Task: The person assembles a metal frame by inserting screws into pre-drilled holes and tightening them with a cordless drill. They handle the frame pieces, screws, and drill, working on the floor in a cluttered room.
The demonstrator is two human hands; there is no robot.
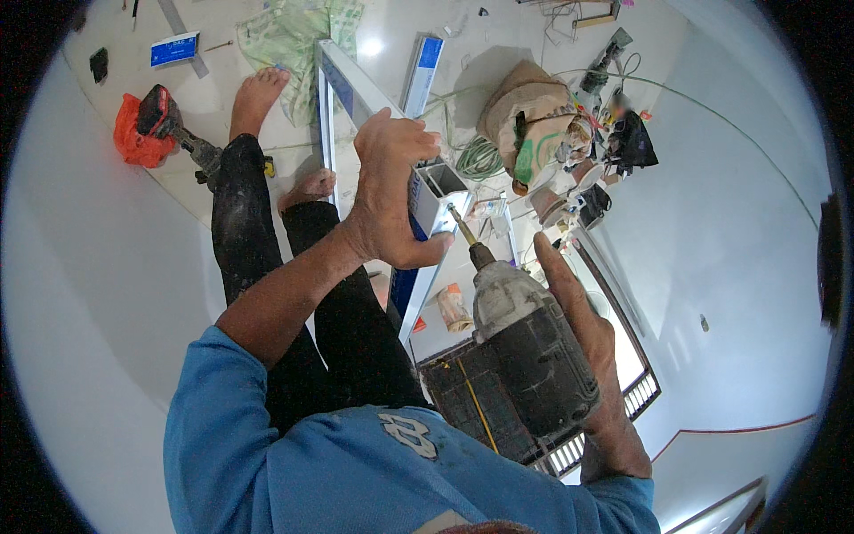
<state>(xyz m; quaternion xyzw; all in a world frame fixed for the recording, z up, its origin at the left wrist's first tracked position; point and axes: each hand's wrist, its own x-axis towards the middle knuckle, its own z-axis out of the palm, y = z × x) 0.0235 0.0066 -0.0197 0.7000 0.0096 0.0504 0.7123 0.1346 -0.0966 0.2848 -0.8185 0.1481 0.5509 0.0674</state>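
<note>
The end of a hollow metal frame bar [438,198] is held tight by the left hand [384,191], close in front of the body. A dusty power drill [525,338] is gripped by the right hand [583,356], and its bit [463,227] is pressed against the bar's end. It looks like the hole is only just begun. A white tiled floor [222,98] is seen below, where a red tool [147,125], a sack [529,120] and green wire coils [480,158] are scattered
</note>
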